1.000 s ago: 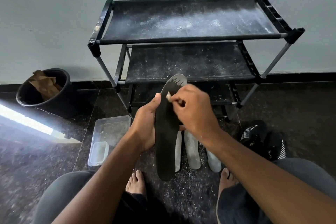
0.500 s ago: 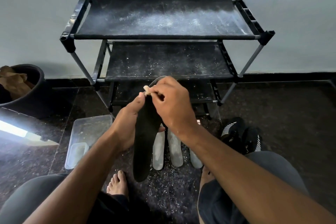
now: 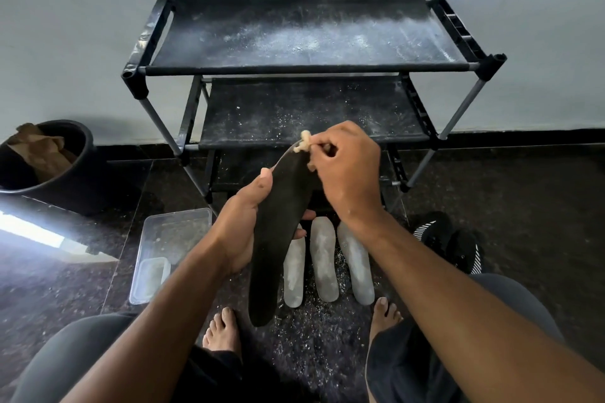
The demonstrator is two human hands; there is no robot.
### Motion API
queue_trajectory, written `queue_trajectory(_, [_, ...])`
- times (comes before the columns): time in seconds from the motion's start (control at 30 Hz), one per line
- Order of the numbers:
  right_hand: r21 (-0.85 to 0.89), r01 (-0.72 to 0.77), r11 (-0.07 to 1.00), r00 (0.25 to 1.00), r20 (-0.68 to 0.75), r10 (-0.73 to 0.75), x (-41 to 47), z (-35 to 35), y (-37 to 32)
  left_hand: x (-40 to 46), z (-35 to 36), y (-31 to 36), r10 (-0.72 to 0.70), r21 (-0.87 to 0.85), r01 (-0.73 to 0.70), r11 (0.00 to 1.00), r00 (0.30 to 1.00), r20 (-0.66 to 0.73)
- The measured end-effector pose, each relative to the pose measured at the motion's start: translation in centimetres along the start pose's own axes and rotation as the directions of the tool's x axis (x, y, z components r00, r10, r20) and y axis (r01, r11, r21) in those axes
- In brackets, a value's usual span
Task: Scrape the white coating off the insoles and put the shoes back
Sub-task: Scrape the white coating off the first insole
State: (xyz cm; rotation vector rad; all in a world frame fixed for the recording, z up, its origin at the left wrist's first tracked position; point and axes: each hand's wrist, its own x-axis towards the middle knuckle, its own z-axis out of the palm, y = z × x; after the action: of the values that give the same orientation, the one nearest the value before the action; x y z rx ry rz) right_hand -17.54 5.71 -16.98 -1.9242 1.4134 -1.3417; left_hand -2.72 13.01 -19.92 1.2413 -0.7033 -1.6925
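Going left to right: black bin point(image 3: 49, 170) far left with brown paper inside, clear tray point(image 3: 170, 252) on the floor near it. My left hand point(image 3: 244, 222) grips the dark insole point(image 3: 278, 239) mid-length, fingers wrapped behind it, thumb on the front edge, held upright over the floor. A second ago white coating still showed at the toe tip; now the right hand point(image 3: 347, 170) has reached that far end, its fingers pinching a pale peeled clump point(image 3: 302, 142), and the face looks almost fully dark. I judge this insole nearly done. Three pale insoles point(image 3: 324, 265) lie on the floor under the shoe rack point(image 3: 307, 69); black shoes point(image 3: 455, 242) wait right.
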Motion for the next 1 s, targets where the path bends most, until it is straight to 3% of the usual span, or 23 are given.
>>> queue_trajectory(0.2, [-0.015, 0.032, 0.999, 0.994, 0.105, -0.031, -1.4, 0.7, -0.6, 0.0, -0.2, 0.1, -0.034, -0.072, 0.032, 0.997, 0.999, -0.032])
queue_trajectory(0.37, [-0.014, -0.058, 0.998, 0.998, -0.01, 0.057, 0.2, -0.4, 0.4, 0.0, -0.1, 0.3, -0.018, -0.076, 0.015, 0.997, 0.999, -0.036])
queue_trajectory(0.53, [0.026, -0.081, 0.996, 0.981, 0.18, 0.075, -1.3, 0.3, 0.1, 0.0, -0.4, 0.2, -0.027, -0.098, 0.022, 0.995, 0.998, -0.052])
queue_trajectory(0.7, [0.072, -0.134, 0.988, 0.99, 0.05, 0.13, 0.0, -0.9, 0.1, -0.2, 0.0, 0.5, -0.016, -0.094, 0.011, 0.996, 0.999, -0.046])
queue_trajectory(0.87, [0.036, -0.144, 0.989, 0.968, 0.214, 0.133, -0.9, -0.5, -0.4, -0.3, 0.0, 0.6, -0.017, -0.105, 0.01, 0.994, 0.998, -0.065])
queue_trajectory(1.0, [0.054, -0.129, 0.99, 0.986, 0.114, 0.122, -0.2, -1.0, -0.2, -0.5, 0.1, 0.9, -0.02, -0.09, 0.014, 0.996, 0.997, -0.069])
